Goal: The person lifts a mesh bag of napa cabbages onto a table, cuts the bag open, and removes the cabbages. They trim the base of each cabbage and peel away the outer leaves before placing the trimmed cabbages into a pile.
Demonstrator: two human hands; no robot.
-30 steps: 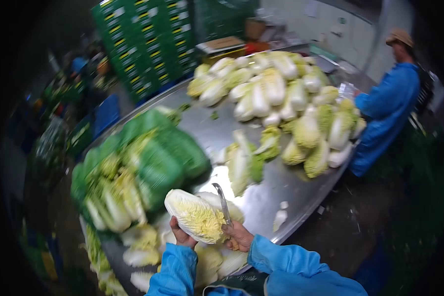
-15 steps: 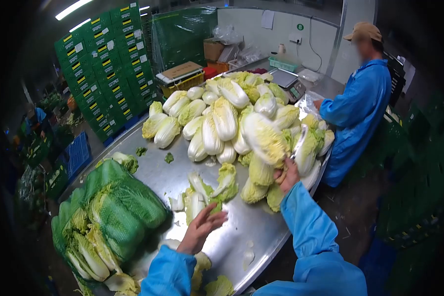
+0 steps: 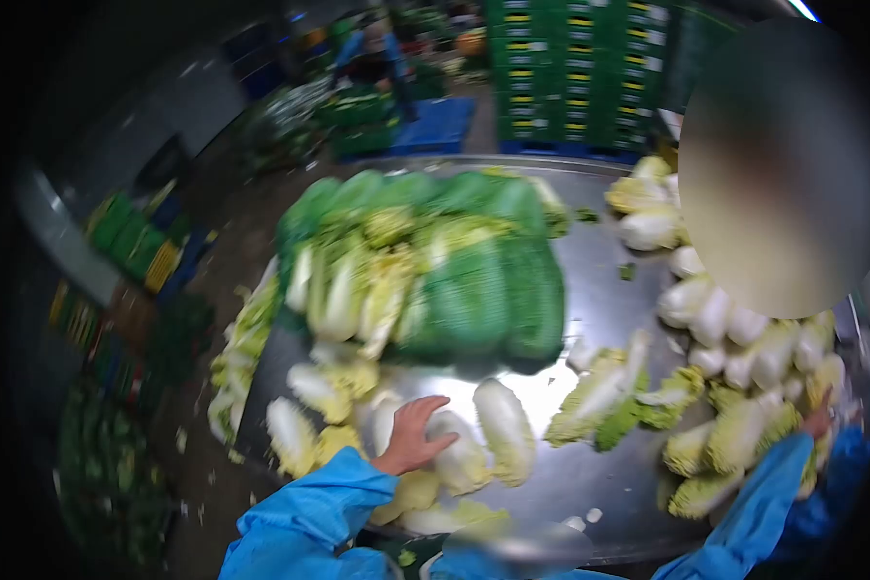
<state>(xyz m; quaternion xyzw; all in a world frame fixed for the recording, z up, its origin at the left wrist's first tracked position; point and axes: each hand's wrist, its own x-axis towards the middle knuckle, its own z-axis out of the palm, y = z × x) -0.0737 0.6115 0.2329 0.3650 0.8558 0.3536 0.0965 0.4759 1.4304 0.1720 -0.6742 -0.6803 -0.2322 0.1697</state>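
The left hand (image 3: 414,434) lay open, fingers spread, on a cabbage (image 3: 464,466) near the worktop (image 3: 604,290) edge. The cabbage's long side pointed away from the person. The right hand (image 3: 820,418) was far off right; I cannot tell its grip.

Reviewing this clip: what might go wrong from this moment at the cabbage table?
1. The left hand rests on a napa cabbage among others crowded at the near edge of the steel table; pulling it may knock neighbours off.
2. The right hand reaches into the trimmed cabbage pile at the view's blurred margin, so it likely works unwatched.
3. Loose leaves lie along the left edge and could fall underfoot.
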